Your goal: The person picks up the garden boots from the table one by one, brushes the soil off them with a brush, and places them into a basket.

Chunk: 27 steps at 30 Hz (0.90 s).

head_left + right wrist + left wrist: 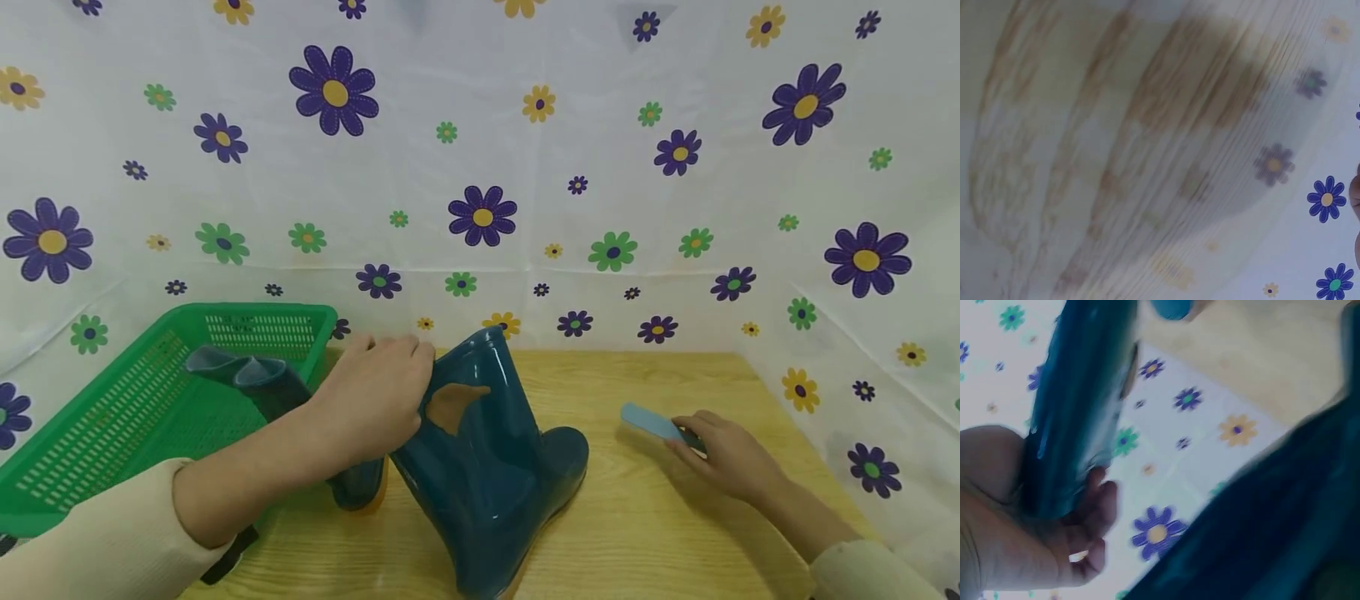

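A glossy dark teal rubber boot (487, 467) tilts above the wooden table, a brown patch (452, 406) on its shaft. My left hand (382, 400) grips this boot by the top of its shaft. The left wrist view shows the thumb and fingers around the teal shaft (1079, 406). To the right, my right hand (723, 458) holds a slim tool with a flat light-blue end (648, 421) and a dark part under the fingers; its exact kind is unclear. A second teal boot (360, 483) is partly hidden behind my left forearm.
A green plastic basket (318, 333) with slotted walls sits at the left, close to the second boot. Under everything lies a wood-grain table (645, 533). White flower-print cloth (420, 175) rises behind it and along the sides.
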Tool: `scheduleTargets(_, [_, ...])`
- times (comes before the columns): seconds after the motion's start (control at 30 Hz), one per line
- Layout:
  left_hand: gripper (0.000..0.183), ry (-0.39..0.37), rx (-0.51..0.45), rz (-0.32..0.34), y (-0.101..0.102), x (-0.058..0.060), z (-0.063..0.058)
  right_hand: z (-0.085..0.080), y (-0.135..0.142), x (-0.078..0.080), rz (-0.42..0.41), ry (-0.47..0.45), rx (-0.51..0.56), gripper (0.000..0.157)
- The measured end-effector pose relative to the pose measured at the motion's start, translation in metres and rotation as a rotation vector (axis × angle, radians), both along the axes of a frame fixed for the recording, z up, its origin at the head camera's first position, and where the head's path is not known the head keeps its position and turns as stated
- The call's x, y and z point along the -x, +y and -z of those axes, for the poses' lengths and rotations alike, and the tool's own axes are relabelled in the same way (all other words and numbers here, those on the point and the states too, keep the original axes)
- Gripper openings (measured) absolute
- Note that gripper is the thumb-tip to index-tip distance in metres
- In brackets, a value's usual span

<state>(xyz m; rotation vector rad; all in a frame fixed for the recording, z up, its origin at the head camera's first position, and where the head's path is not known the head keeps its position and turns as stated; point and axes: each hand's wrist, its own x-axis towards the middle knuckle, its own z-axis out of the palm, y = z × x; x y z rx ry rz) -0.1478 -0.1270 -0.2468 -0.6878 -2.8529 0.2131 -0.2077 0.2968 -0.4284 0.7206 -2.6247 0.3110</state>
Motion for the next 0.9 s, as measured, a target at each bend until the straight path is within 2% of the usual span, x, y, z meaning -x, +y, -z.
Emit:
scheduleTargets(0.07, [0.027, 0.031, -0.077, 0.006, -0.002, 0.003, 0.012, 0.001, -0.002, 0.001, -0.013, 0.059, 0.016, 0.031])
scheduleTargets(0.17, [0.021, 0.046, -0.19, 0.04, -0.007, 0.009, 0.026, 0.0, -0.004, 0.003, -0.077, 0.165, 0.042, 0.035])
scheduleTargets(0.33, [0.017, 0.093, -0.326, 0.154, -0.015, 0.021, 0.041, -0.008, -0.009, 0.007, -0.186, 0.305, 0.07, 0.036])
scheduleTargets(0.43, [0.018, 0.126, -0.355, 0.219, -0.016, 0.026, 0.048, -0.016, -0.017, 0.007, -0.232, 0.362, 0.096, 0.043])
scheduleTargets(0.53, [0.017, 0.147, -0.354, 0.251, -0.016, 0.031, 0.053, -0.027, -0.029, 0.007, -0.277, 0.424, 0.121, 0.052])
scheduleTargets(0.8, [0.015, 0.143, -0.395, 0.286, -0.023, 0.035, 0.058, -0.071, -0.076, 0.001, -0.447, 0.529, 0.163, 0.046])
scheduleTargets(0.9, [0.013, 0.152, -0.415, 0.302, -0.024, 0.036, 0.058, -0.083, -0.09, -0.001, -0.503, 0.554, 0.164, 0.044])
